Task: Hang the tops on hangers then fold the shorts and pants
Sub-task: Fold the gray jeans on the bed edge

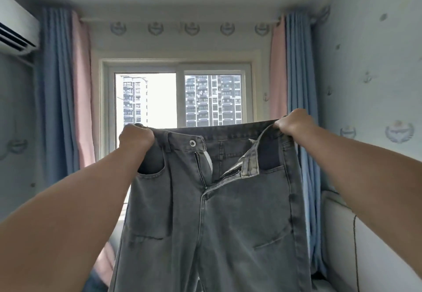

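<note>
A pair of grey jeans (228, 218) hangs in the air in front of me, front side facing me, fly unzipped and waist button undone. My left hand (136, 137) grips the left end of the waistband with curled fingers. My right hand (292, 122) grips the right end of the waistband, slightly higher. The waistband is stretched wide between both hands. The legs drop out of view past the bottom edge. No tops, hangers or shorts are in view.
A window (178, 97) with blue and pink curtains (66, 100) faces me behind the jeans. An air conditioner (16, 27) sits high on the left wall. A white padded headboard or seat (376, 246) stands at the lower right.
</note>
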Motion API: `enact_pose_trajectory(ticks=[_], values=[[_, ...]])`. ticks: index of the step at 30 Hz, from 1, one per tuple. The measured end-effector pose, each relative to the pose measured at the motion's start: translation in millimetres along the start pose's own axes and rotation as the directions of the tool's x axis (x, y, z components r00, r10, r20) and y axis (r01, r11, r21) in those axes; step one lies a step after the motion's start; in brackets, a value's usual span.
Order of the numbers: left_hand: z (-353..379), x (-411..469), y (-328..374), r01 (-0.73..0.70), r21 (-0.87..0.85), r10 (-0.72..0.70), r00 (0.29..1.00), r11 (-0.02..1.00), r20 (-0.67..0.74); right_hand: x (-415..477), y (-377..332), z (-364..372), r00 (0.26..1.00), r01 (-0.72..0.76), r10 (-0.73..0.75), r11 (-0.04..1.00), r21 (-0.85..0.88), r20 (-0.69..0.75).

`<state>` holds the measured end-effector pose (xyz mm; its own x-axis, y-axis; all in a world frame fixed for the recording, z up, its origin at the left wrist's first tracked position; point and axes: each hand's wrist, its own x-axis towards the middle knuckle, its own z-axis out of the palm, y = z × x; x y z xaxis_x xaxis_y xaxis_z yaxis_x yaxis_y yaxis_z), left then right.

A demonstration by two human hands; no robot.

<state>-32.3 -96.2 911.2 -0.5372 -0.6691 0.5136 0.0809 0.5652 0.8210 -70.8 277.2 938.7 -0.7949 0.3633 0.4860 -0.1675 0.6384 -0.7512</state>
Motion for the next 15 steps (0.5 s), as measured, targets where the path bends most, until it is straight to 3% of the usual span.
enact_pose_trajectory(ticks=[3,5,7,10,15], values=[[-2,-5,9,0.237,-0.152,-0.191,0.944,0.960,0.270,-9,-10,2,0.927,-0.314,0.230,0.909,0.275,0.298],[1,-7,10,0.411,-0.312,-0.291,0.884,0.856,0.367,-19,-17,4,0.844,-0.440,0.250,0.829,0.346,0.474],[4,-15,16,0.490,-0.430,-0.317,0.854,0.758,0.413,-30,-29,9,0.798,-0.473,0.185,0.782,0.406,0.574],[10,-33,36,0.483,-0.541,-0.258,0.860,0.689,0.440,-44,-46,20,0.744,-0.470,0.022,0.727,0.500,0.668],[12,-70,65,0.407,-0.557,-0.058,0.840,0.724,0.539,-59,-73,36,0.631,-0.363,-0.209,0.771,0.523,0.747]])
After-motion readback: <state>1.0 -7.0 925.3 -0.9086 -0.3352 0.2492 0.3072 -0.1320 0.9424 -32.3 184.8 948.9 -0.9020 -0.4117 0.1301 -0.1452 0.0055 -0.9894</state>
